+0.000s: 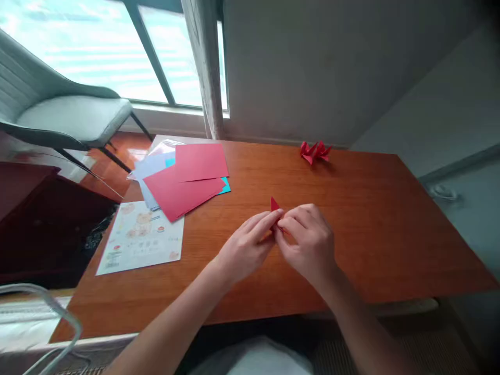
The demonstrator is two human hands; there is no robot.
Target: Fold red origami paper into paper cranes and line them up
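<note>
Bare forearms (175,315) reach in over the wooden table (375,234). To the right of the red paper sheets (201,161), and nearer the wearer, the left hand (248,244) and right hand (310,237) both pinch a folded red paper piece (274,203) between thumbs and fingertips. Uneven pressure from the two sides could set a crease crooked, since the fingers cover most of its edges; squeezing hard might crumple so small a fold. Only a narrow, sharp, plain red point shows above the fingers; the rest is hidden. Farther right of the sheets sit red origami figures (315,151).
</note>
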